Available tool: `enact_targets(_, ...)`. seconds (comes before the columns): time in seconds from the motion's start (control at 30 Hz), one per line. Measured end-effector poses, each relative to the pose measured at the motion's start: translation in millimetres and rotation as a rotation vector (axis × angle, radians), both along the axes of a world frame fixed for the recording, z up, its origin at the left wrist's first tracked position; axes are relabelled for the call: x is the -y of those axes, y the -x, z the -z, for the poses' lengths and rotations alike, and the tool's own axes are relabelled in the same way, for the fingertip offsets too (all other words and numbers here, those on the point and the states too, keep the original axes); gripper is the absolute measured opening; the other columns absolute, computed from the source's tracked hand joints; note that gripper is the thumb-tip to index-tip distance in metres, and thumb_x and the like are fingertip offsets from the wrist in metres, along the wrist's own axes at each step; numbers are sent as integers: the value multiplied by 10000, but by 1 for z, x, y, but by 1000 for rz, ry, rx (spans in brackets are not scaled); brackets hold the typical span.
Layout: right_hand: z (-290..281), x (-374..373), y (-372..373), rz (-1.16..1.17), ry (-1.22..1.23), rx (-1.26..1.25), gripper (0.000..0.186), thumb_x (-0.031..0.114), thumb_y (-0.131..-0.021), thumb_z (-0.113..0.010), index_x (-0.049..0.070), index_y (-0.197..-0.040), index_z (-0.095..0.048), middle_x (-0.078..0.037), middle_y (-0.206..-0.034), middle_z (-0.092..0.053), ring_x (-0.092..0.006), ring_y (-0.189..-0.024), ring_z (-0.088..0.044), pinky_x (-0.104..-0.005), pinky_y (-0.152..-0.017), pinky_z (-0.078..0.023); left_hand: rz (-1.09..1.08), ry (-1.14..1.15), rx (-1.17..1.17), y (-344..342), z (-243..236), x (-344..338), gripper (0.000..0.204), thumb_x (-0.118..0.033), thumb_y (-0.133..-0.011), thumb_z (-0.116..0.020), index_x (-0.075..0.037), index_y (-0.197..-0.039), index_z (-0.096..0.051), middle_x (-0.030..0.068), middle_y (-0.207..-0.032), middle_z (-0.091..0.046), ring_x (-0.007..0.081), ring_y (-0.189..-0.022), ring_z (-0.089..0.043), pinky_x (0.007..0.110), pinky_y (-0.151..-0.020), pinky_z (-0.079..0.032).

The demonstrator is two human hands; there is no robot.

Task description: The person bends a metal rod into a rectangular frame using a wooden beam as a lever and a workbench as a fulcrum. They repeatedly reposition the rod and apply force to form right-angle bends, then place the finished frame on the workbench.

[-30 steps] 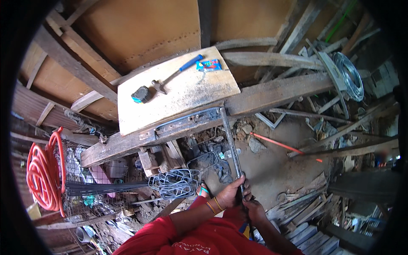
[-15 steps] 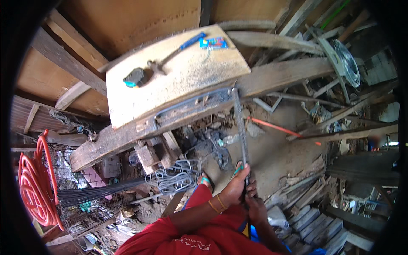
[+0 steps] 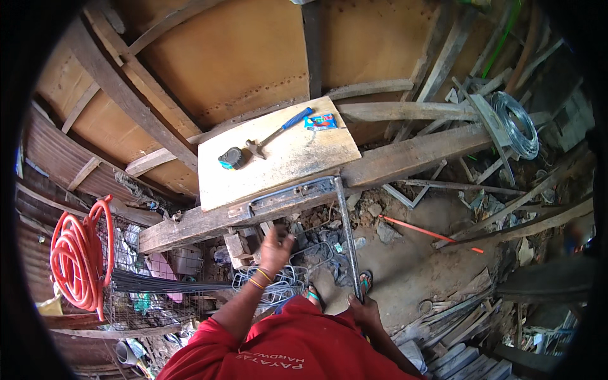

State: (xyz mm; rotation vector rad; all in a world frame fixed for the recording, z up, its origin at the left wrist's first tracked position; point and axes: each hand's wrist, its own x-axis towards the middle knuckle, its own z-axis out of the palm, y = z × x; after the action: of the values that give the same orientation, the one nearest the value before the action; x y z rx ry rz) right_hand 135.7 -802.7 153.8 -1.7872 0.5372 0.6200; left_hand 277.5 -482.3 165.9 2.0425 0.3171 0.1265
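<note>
My right hand is closed round the lower end of a long grey metal bar. The bar's upper end meets a metal fixture on the side of a thick wooden beam. A thin steel rod, bent down at its left end, lies along that fixture. My left hand is raised in front of the beam, off the bar. Its fingers are apart and hold nothing.
On a pale board atop the beam lie a blue-handled hammer, a tape measure and a small blue packet. Bent rods lie piled below. An orange hose coil hangs left, a wire coil right.
My left hand has let go of the bar and moved left, toward the beam. My right hand still grips the bar's lower end. The view has shifted, showing more of the wall.
</note>
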Motion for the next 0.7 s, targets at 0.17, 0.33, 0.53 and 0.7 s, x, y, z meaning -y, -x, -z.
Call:
enact_targets(0.17,-32,-11,-10,-94,224,312,362,337,-915,-697,-11,-829,-649,-53,-681,-612,-111,-608,-542,-315,-554,-453,-62,-372,273,-40,-51,-83,521,-138,-865,-736,19,-1309,-512,243,-1198,-607,423,-1138,-578,473,-991,-476)
enact_targets(0.33,-103,1,-44,-295,300,436,318,284,-827,-798,6,-815,-644,-70,-607,-570,-143,-566,-523,-358,-532,-448,69,-416,338,-88,-67,-134,520,-240,-942,-694,39,-1346,-525,252,-1305,-592,394,-1226,-566,433,-1051,-455)
enact_targets(0.53,-186,35,-94,-438,454,436,375,340,-798,-837,24,-833,-637,-131,-652,-625,-200,-569,-590,-383,-555,-476,298,22,62,-55,-69,-177,356,-371,-1007,-646,-17,-972,-667,79,-746,-676,176,-695,-619,347,-665,-507)
enact_targets(0.7,-247,81,-168,-450,592,581,357,323,-809,-829,16,-885,-663,-173,-771,-676,-299,-698,-654,-409,-662,-515,255,782,-133,18,-70,-120,382,-433,-1005,-635,-62,-918,-655,-15,-602,-528,93,-504,-481,260,-477,-386)
